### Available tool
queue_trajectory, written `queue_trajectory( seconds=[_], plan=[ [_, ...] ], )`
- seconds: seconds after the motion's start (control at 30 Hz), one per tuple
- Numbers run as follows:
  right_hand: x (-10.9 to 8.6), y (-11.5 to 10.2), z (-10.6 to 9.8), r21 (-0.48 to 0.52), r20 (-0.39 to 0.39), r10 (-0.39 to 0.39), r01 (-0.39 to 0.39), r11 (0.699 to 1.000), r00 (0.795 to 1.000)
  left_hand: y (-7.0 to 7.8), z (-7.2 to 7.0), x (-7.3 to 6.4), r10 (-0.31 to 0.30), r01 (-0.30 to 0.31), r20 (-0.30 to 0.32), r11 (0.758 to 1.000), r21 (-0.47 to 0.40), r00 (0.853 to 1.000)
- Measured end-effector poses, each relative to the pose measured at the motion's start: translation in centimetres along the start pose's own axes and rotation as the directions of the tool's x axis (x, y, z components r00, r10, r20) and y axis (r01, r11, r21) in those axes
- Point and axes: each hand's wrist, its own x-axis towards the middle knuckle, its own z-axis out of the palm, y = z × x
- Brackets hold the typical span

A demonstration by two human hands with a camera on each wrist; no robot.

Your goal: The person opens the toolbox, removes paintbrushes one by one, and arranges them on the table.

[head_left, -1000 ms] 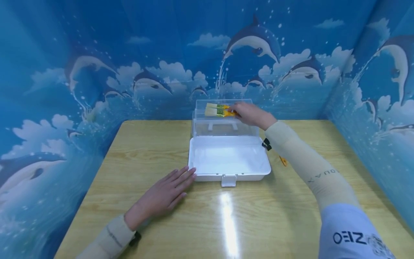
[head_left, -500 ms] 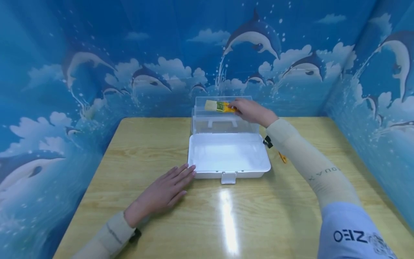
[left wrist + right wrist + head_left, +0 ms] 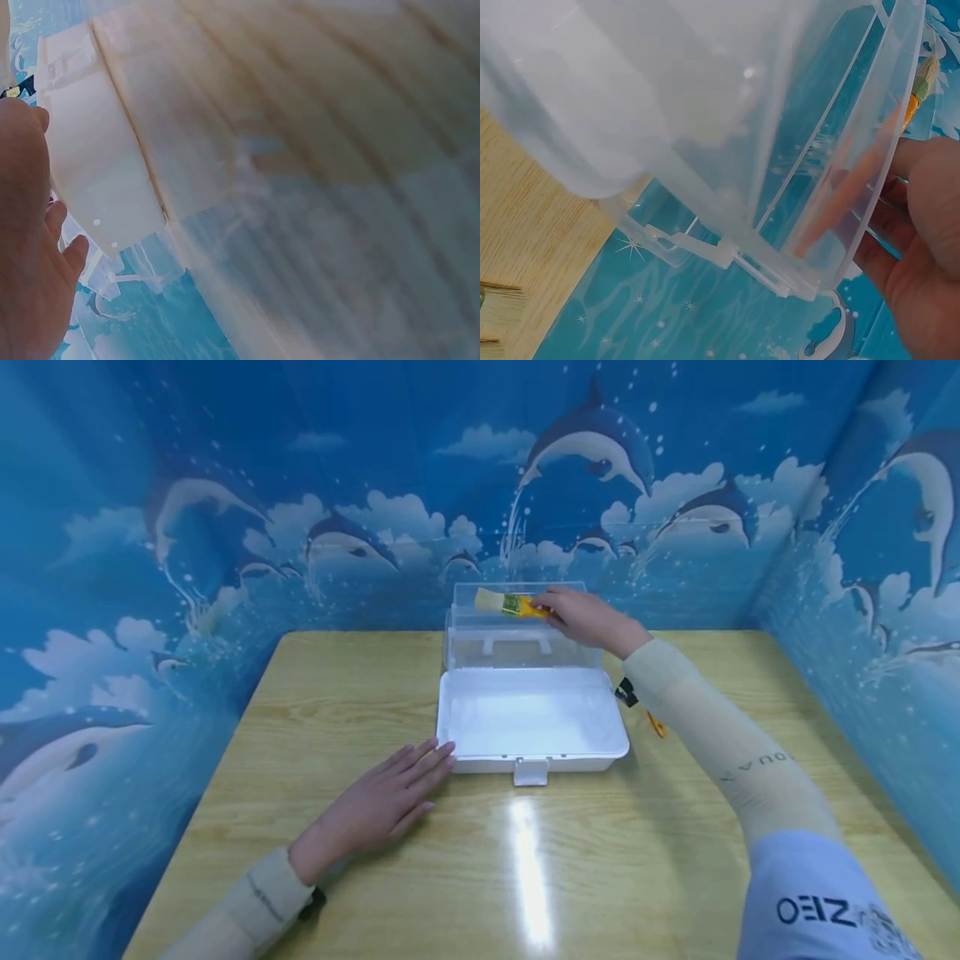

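My right hand (image 3: 581,617) pinches a paintbrush (image 3: 517,604) by its yellow-orange handle, its pale bristles pointing left in front of the raised lid. In the right wrist view the fingers of the right hand (image 3: 934,217) are beside the clear lid (image 3: 840,187), partly seen through it, and the brush's bristles (image 3: 927,73) stick up beyond. A white box (image 3: 532,714) stands with its clear lid (image 3: 517,643) tipped back. At its front left corner my left hand (image 3: 375,806) lies with straight fingers, fingertips right at the wall. In the left wrist view part of the left hand (image 3: 34,247) shows beside the box (image 3: 97,142).
An orange handle (image 3: 656,724) lies on the wooden table (image 3: 322,718) right of the box, partly behind the right forearm. Pale brush bristles (image 3: 501,307) show on the table in the right wrist view. Dolphin-printed walls (image 3: 375,460) enclose the table's back and sides.
A second ago two bristle heads showed side by side in my right hand; now they look like one, tilted slightly. The head view shifted a little. My left hand stays at the box corner.
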Motion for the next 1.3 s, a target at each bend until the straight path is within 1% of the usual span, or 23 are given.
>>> queue_trajectory(
  seconds=[0.17,0.3,0.57,0.8,1.0,1.3],
  plan=[
    [-0.3,-0.1,-0.1,0.007,-0.030,-0.001,0.001,1.000,1.000,0.0,0.0,0.0,0.001,-0.001,-0.010,1.000,0.003,1.000],
    [-0.4,-0.1,0.1,0.003,-0.047,-0.015,0.015,1.000,0.999,0.0,-0.1,0.0,-0.003,0.003,0.000,1.000,-0.010,1.000],
    [-0.9,0.0,0.0,0.007,-0.051,-0.023,0.023,1.000,0.998,0.2,-0.4,0.1,-0.005,0.006,0.021,1.000,-0.017,1.000],
    [-1.4,0.1,-0.2,0.022,-0.079,-0.039,0.041,0.999,0.996,0.1,-0.1,0.2,-0.005,0.005,0.002,1.000,-0.012,1.000],
    [-1.7,0.2,-0.1,0.034,-0.088,-0.034,0.037,0.999,0.995,0.2,-0.1,0.0,-0.005,0.005,0.009,1.000,-0.024,1.000],
    [-2.7,0.0,-0.4,0.014,-0.120,-0.030,0.032,0.999,0.992,0.1,-0.2,0.0,0.003,-0.003,-0.011,1.000,-0.017,1.000]
  ],
)
